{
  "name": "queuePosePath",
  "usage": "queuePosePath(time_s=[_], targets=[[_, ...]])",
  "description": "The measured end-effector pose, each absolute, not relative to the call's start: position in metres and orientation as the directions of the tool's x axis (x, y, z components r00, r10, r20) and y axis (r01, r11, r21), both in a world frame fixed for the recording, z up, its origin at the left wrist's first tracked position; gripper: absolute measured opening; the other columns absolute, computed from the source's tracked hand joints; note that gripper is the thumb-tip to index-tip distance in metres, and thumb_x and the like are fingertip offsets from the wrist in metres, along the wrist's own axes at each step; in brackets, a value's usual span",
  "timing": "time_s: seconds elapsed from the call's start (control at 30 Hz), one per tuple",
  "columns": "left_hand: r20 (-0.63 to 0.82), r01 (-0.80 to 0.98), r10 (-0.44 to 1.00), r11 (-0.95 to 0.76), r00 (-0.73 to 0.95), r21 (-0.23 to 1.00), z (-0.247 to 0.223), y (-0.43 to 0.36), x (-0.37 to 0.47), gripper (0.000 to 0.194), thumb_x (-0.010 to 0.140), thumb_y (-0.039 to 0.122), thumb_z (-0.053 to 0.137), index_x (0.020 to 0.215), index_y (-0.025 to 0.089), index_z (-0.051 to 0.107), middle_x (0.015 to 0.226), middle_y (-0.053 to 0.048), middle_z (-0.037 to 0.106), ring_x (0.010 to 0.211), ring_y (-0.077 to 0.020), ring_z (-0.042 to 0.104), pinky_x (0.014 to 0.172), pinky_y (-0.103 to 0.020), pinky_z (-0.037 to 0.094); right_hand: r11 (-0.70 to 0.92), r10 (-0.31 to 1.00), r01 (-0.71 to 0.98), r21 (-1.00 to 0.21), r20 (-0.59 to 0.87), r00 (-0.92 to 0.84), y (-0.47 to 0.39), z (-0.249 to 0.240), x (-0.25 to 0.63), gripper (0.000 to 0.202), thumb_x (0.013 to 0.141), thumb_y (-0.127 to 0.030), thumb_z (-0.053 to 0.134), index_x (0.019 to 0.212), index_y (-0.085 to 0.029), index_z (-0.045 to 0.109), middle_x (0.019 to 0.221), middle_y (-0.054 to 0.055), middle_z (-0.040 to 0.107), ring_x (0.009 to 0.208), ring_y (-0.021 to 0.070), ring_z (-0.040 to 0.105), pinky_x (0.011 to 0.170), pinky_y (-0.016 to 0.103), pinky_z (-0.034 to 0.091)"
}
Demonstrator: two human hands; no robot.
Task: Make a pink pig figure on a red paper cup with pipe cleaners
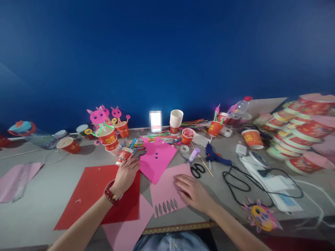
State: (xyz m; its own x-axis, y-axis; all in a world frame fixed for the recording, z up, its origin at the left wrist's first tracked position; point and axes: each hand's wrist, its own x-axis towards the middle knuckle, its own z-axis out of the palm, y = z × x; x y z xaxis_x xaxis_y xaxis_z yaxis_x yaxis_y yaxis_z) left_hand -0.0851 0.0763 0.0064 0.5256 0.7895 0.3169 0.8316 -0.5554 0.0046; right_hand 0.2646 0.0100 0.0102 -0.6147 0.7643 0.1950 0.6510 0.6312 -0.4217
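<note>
Black-handled scissors (198, 169) just beyond the right fingers (184, 181)

You're at a craft workspace, workshop-style: table (52, 181) strewn with pink paper (166, 184), scissors (197, 170), glue gun (209, 152), stacked cups (176, 120), cup-and-paper figures (98, 118).

The left grip (127, 175) partly hides a cup (124, 153) (contact unclear).

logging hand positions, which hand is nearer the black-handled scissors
Right. The right hand lies on the pale pink paper, just on the near side of the black-handled scissors. The left hand is farther off to their left, beside the tilted paper cup.
</note>
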Motion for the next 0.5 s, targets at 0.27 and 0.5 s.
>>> queuePosePath(time_s=[0.27, 0.5], targets=[[0.323, 0.865, 0.82, -0.502, 0.472, 0.01, -0.007, 0.074, -0.085, 0.035, 0.09, 0.01, 0.045, 0.113, 0.023, 0.067, 0.118, -0.007, 0.071, 0.118, -0.0315, 0.056, 0.101, -0.051, 0.039, 0.615, 0.783, 0.666, -0.422, 0.224, -0.58, 0.008, 0.011, 0.255, 0.034, 0.089, -0.019, 0.054, 0.122, -0.018, 0.063, 0.132, 0.011, 0.063, 0.122, 0.0254, 0.056, 0.104, 0.044, 0.047], [0.285, 0.832, 0.81, -0.551, 0.513, 0.069, 0.011, 0.063, -0.06, 0.032, 0.094, 0.019, 0.047, 0.122, 0.021, 0.063, 0.124, -0.01, 0.066, 0.118, -0.031, 0.054, 0.099, -0.049, 0.041, 0.597, 0.799, 0.673, -0.436, 0.252, -0.546, 0.006, 0.01, 0.25, 0.037, 0.087, -0.015, 0.054, 0.123, -0.019, 0.061, 0.131, 0.011, 0.062, 0.121, 0.0249, 0.056, 0.104, 0.042, 0.047]])
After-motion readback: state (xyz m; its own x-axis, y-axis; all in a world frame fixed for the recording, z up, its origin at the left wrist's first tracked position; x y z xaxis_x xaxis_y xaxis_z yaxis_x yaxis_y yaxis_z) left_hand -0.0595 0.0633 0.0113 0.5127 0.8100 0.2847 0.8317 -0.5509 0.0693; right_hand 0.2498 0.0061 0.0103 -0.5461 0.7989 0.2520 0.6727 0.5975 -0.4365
